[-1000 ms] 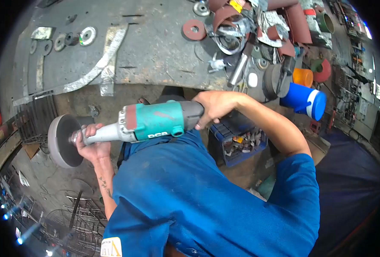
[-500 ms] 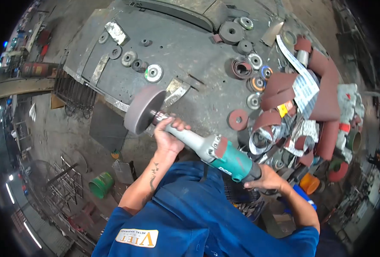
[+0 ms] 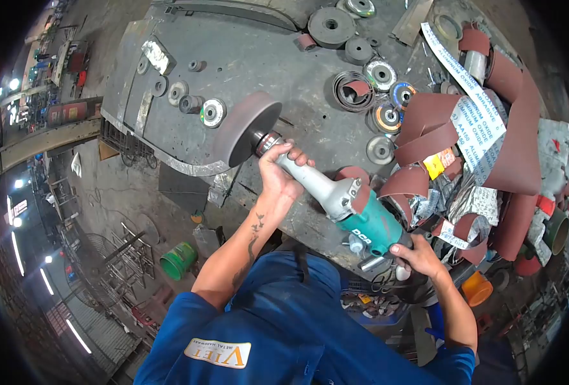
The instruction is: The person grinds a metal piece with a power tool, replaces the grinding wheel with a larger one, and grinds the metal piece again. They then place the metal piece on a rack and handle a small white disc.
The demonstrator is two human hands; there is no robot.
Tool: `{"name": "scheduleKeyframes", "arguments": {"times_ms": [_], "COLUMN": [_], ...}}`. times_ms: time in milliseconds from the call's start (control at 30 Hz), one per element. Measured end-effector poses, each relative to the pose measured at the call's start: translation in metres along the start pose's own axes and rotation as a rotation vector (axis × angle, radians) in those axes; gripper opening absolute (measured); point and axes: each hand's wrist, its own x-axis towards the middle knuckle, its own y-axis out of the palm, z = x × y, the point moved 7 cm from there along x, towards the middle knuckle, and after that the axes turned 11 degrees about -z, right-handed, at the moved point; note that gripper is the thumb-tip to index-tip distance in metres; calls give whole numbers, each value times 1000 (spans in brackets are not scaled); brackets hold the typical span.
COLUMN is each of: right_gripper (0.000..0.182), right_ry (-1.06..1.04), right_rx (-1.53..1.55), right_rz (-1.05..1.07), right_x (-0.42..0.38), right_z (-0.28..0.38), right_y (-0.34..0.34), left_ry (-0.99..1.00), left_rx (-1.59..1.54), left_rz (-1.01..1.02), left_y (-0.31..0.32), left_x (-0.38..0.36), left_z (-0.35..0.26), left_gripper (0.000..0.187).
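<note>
A teal and grey straight grinder [image 3: 374, 226] lies slantwise across my front, held in both hands. My left hand [image 3: 284, 170] is closed around its grey neck, just behind the spindle. At the far end of the spindle sits a large, wide grinding wheel [image 3: 249, 131] with a dull brownish rim, over the table's near edge. My right hand [image 3: 418, 255] is closed on the dark rear end of the grinder, thumb on top; its other fingers are partly hidden. A brownish patch of tape or sandpaper shows on the tool's body.
On the grey metal table [image 3: 258, 67] lie several small discs, including a flap disc [image 3: 213, 113]. Rolls and strips of abrasive cloth [image 3: 512, 141] are heaped at the right. A thick black wheel [image 3: 331, 27] lies at the back. A green bucket [image 3: 178, 260] stands on the floor at left.
The grinder and both hands have moved right in view, and the wheel is higher, further over the table. The view has shifted as well. Both hands keep their hold.
</note>
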Motion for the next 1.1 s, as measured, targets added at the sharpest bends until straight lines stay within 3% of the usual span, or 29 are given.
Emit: {"name": "scheduleKeyframes", "arguments": {"times_ms": [200,367,600,700,800,1100], "right_gripper": [53,53,55,57,56,57], "right_ry": [49,54,116,94,65,75], "right_rx": [9,81,50,32,65,52], "right_rz": [53,55,109,72,47,87], "right_x": [3,7,8,8,13,13], "right_z": [-9,-2,-16,-2,0,-4], "right_y": [9,-2,11,2,-4,2], "left_ry": [42,26,64,66,77,79], "left_rx": [6,62,71,73,99,96], "left_rz": [-33,-82,-115,-165,-80,-131], "left_y": [-25,3,-26,-8,8,-6], "left_x": [-2,2,-2,-2,10,5], "left_z": [-5,2,-7,-4,-1,-3], "left_gripper": [23,14,15,17,20,13]}}
